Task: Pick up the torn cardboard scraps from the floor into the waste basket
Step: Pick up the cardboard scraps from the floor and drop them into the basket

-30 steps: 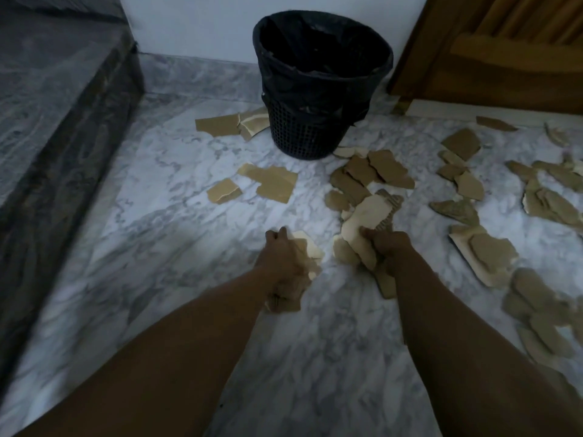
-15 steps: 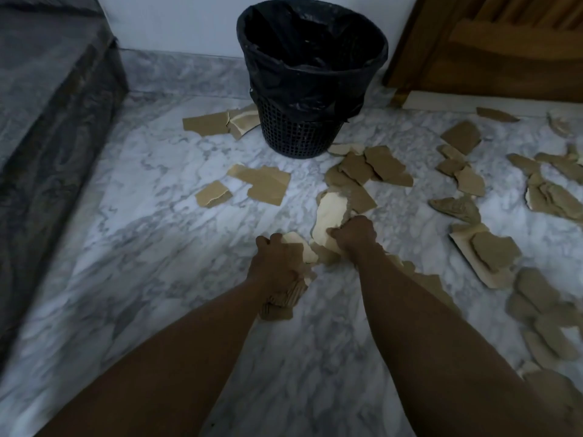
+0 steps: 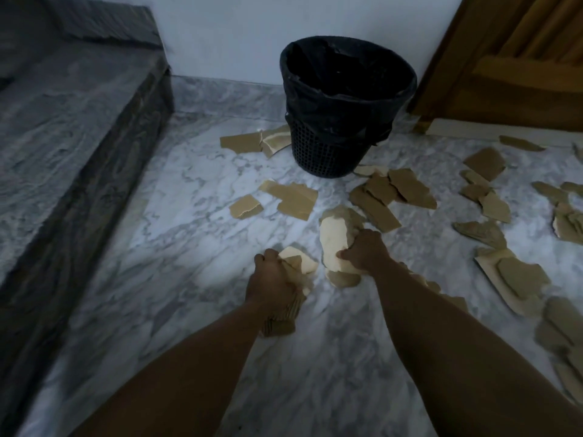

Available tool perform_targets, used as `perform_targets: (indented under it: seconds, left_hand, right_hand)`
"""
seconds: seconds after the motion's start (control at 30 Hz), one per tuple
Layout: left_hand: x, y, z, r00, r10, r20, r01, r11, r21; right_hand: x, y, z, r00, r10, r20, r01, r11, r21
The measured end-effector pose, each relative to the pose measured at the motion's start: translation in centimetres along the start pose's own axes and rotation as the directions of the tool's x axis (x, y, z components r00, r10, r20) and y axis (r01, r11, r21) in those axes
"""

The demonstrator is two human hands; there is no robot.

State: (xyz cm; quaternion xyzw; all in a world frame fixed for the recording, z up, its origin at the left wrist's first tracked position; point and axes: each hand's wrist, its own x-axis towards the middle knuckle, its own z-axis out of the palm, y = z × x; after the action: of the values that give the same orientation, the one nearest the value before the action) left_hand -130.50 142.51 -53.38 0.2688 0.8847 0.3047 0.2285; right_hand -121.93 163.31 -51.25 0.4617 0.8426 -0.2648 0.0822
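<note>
Brown cardboard scraps (image 3: pixel 396 190) litter the grey-veined marble floor (image 3: pixel 189 279) as you reach down with both bare arms. Your left hand (image 3: pixel 271 282) is closed in a fist around a bunch of scraps (image 3: pixel 295 280), with pale torn edges showing past your knuckles and a corrugated piece sticking out beneath your wrist. Your right hand (image 3: pixel 364 250) grips a large pale scrap (image 3: pixel 332 241), your fingers (image 3: pixel 345 255) curled over its near edge while its far end points toward the waste basket (image 3: pixel 344 105).

That black basket, lined with a dark bag, stands upright on the floor against the white wall (image 3: pixel 236 36), well ahead of both hands. Two flat pieces (image 3: pixel 255 141) lie just beside its left base, and a few more (image 3: pixel 284 200) sit between the basket and your left hand. A dense scatter of scraps (image 3: pixel 511 272) runs along the right side of the floor, near the wooden door (image 3: pixel 520 64). A dark marble step (image 3: pixel 79 121) rises along the left.
</note>
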Motion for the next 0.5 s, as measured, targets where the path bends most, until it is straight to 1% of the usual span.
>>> perform_targets:
  seconds: [0.03, 0.1, 0.17, 0.23, 0.27, 0.33, 0.4, 0.43, 0.47, 0.5]
  left_hand:
    - [0.0, 0.0, -0.2, 0.999, -0.034, -0.012, 0.033, 0.998, -0.054]
    - [0.6, 0.1, -1.1, 0.996, -0.081, -0.03, 0.077, 0.991, -0.111]
    - [1.9, 1.1, -2.9, 0.995, -0.085, -0.058, 0.077, 0.99, -0.119]
    - [3.9, 3.5, -5.6, 0.995, -0.038, -0.092, 0.027, 0.992, -0.121]
    - [5.0, 5.3, -7.3, 0.994, -0.013, -0.109, -0.003, 0.989, -0.147]
    - [6.8, 9.9, -11.1, 0.991, 0.004, -0.137, -0.045, 0.954, -0.297]
    - [7.8, 14.8, -14.7, 0.994, -0.004, -0.112, -0.051, 0.874, -0.483]
    - [8.1, 17.2, -16.2, 0.995, 0.006, -0.098, -0.059, 0.84, -0.539]
    - [8.2, 19.3, -17.6, 0.995, 0.024, -0.101, -0.077, 0.828, -0.555]
    - [8.4, 21.2, -18.8, 0.991, 0.043, -0.125, -0.107, 0.822, -0.56]
  right_hand:
    - [-0.6, -0.2, -0.1, 0.998, -0.053, 0.024, 0.052, 0.998, 0.039]
    - [-1.6, -0.5, -1.1, 0.992, -0.121, -0.034, 0.124, 0.984, 0.13]
    - [-2.1, -0.8, -3.7, 0.971, -0.197, -0.136, 0.211, 0.973, 0.098]
    - [-2.2, -1.6, -8.3, 0.938, -0.259, -0.232, 0.282, 0.957, 0.073]
    - [-2.3, -2.3, -11.2, 0.921, -0.282, -0.269, 0.309, 0.949, 0.063]
    - [-2.2, -4.0, -17.4, 0.875, -0.346, -0.339, 0.376, 0.926, 0.024]
    - [-1.8, -5.7, -22.9, 0.816, -0.431, -0.386, 0.456, 0.89, -0.029]
    - [-1.5, -6.6, -24.8, 0.792, -0.451, -0.412, 0.479, 0.877, -0.038]
    - [-1.3, -7.4, -26.5, 0.772, -0.452, -0.447, 0.5, 0.866, -0.012]
    - [-1.0, -8.1, -27.4, 0.756, -0.431, -0.492, 0.525, 0.848, 0.064]
